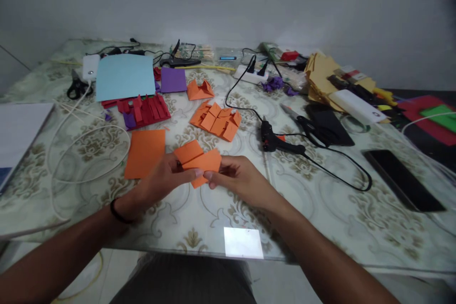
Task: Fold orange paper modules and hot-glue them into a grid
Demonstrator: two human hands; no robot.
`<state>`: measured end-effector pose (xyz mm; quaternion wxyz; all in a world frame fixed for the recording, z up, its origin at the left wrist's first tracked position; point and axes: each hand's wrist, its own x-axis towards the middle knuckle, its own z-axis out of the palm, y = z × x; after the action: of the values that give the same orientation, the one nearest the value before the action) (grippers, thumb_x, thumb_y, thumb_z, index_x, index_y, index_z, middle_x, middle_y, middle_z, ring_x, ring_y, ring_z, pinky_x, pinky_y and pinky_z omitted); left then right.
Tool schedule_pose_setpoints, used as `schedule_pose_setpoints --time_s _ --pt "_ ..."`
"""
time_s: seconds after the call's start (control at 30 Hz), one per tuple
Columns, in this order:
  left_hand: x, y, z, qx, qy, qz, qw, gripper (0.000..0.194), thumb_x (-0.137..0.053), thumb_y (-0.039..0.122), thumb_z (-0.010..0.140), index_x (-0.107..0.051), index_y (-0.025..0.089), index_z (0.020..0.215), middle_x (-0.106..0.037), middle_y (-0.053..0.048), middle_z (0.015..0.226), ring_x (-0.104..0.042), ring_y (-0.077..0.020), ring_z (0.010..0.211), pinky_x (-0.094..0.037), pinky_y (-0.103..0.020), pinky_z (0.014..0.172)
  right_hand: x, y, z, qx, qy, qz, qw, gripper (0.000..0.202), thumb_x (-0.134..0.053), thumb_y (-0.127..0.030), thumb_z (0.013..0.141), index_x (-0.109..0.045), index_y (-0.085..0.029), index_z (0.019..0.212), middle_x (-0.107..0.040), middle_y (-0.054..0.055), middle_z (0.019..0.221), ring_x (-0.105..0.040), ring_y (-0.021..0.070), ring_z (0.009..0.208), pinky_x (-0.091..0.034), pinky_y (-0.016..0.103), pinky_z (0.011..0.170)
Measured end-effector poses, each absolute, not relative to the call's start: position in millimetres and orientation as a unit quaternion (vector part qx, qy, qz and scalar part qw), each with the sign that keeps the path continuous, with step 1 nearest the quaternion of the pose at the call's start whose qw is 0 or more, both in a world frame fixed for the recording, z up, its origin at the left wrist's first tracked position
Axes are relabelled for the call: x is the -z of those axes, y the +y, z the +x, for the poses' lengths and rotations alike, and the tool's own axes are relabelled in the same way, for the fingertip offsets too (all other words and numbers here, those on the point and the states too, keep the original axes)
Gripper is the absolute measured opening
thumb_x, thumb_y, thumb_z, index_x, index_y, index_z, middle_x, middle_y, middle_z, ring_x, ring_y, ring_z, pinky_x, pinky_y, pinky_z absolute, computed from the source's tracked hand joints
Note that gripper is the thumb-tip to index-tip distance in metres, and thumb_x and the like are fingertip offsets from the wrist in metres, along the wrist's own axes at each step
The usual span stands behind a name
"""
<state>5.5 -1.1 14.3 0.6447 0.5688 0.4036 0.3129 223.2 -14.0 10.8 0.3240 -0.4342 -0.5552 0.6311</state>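
Folded orange paper [202,160]: in the fingers, raised in front of the body at mid-table; flaps overlap, one corner points down between the thumbs.
Left hand [164,172]: grasping the paper's left side, thumb across the near face, other fingers mostly hidden behind.
Right hand [239,178]: pinching the lower right edge, thumb tip on it, fingers curled behind.
Lie of the fold: directly between the two grips, extending forward of the thumbs; longest visible edge runs crosswise, hand to hand, rising slightly to the right. Both hands touch it; neither is nearer.
Orange sheet [145,152]: flat, just beside the left hand, upright to the viewer.
Creased orange piece [216,122]: beyond the hands, on the table; a smaller orange fold [200,90] past it.
Red pleated paper [148,112]: farther left, below the pale blue sheet [124,77].
Glue gun [272,140]: right of the creased piece, apart from both hands, cord looping right.
Scissors [313,129]: beyond the gun, to its right.
Phone [402,180]: far right, dark screen up.
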Motion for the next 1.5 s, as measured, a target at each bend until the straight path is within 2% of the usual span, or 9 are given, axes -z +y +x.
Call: schedule_pose_setpoints --time_s 0.23,0.47,0.53,0.63,0.8,1.03,1.3,1.4,1.5 --pt "-14 2 1 -0.270 0.499 0.576 0.589 0.025 -0.081 0.037 0.078 -0.077 0.013 0.079 -0.076 -0.005 0.074 -0.069 -0.0178 0.067 -0.053 -0.025 0.061 -14 -13 224 -0.588 -0.552 -0.477 0.349 0.031 -0.081 -0.046 0.085 -0.068 -0.019 0.078 -0.072 0.000 0.067 -0.067 0.0148 0.064 -0.049 0.026 0.065" --pt "-21 9 -8 -0.304 0.463 0.577 0.601 0.033 -0.080 0.038 0.080 -0.077 0.018 0.106 -0.079 -0.005 0.089 -0.072 -0.0192 0.083 -0.053 -0.025 0.070 -11 -12 227 -0.593 -0.588 -0.468 0.288 0.023 -0.076 -0.039 0.089 -0.070 -0.018 0.080 -0.073 0.002 0.071 -0.069 0.0165 0.068 -0.051 0.028 0.067" --pt "-20 9 -8 -0.269 0.458 0.597 0.601 0.026 -0.081 0.037 0.078 -0.076 0.016 0.093 -0.076 -0.003 0.083 -0.071 -0.0185 0.079 -0.052 -0.025 0.068 -10 -12 228 -0.594 -0.594 -0.467 0.278 0.022 -0.076 -0.038 0.088 -0.071 -0.018 0.081 -0.073 0.002 0.072 -0.068 0.0163 0.068 -0.050 0.028 0.065" --pt "-16 6 -5 -0.256 0.459 0.638 0.563 0.026 -0.079 0.037 0.080 -0.067 0.016 0.071 -0.067 0.001 0.067 -0.064 -0.0139 0.066 -0.047 -0.022 0.060 -8 -13 226 -0.575 -0.594 -0.473 0.304 0.022 -0.077 -0.040 0.087 -0.074 -0.018 0.087 -0.071 0.001 0.073 -0.062 0.0142 0.065 -0.046 0.027 0.062" --pt "-15 3 -1 -0.313 0.443 0.652 0.529 0.013 -0.072 0.029 0.087 -0.076 0.017 0.090 -0.073 0.000 0.073 -0.066 -0.0143 0.069 -0.049 -0.023 0.062 -7 -13 223 -0.579 -0.561 -0.456 0.377 0.027 -0.078 -0.043 0.088 -0.076 -0.020 0.102 -0.063 -0.004 0.064 -0.050 0.0108 0.056 -0.038 0.025 0.054" --pt "-26 0 -3 -0.349 0.422 0.651 0.525 0.022 -0.063 0.017 0.084 -0.084 0.021 0.086 -0.081 -0.004 0.085 -0.070 -0.0165 0.076 -0.052 -0.025 0.067 -17 -15 227 -0.573 -0.577 -0.410 0.412 0.015 -0.073 -0.035 0.091 -0.080 -0.022 0.095 -0.076 0.002 0.083 -0.065 0.0147 0.072 -0.050 0.027 0.066" --pt "-27 -2 -8 -0.335 0.432 0.664 0.511 0.016 -0.066 0.028 0.087 -0.075 0.017 0.080 -0.073 -0.003 0.078 -0.063 -0.0158 0.072 -0.047 -0.025 0.063 -18 -17 223 -0.513 -0.613 -0.453 0.394 0.017 -0.077 -0.039 0.091 -0.078 -0.022 0.090 -0.080 0.004 0.086 -0.070 0.0173 0.074 -0.052 0.030 0.067" --pt "-25 -1 -5 -0.319 0.469 0.652 0.503 0.019 -0.079 0.033 0.082 -0.070 0.018 0.091 -0.067 0.003 0.069 -0.054 -0.0112 0.058 -0.040 -0.021 0.052 -17 -18 221 -0.508 -0.622 -0.446 0.395 0.015 -0.076 -0.036 0.092 -0.077 -0.023 0.099 -0.080 0.002 0.083 -0.071 0.0165 0.073 -0.054 0.030 0.069" --pt "-22 0 -3 -0.280 0.470 0.668 0.504 0.023 -0.079 0.034 0.084 -0.075 0.020 0.102 -0.076 0.000 0.078 -0.064 -0.0140 0.066 -0.046 -0.022 0.059 -17 -19 221 -0.507 -0.630 -0.435 0.396 0.016 -0.075 -0.034 0.093 -0.075 -0.025 0.106 -0.081 0.000 0.083 -0.072 0.0163 0.074 -0.057 0.031 0.073"
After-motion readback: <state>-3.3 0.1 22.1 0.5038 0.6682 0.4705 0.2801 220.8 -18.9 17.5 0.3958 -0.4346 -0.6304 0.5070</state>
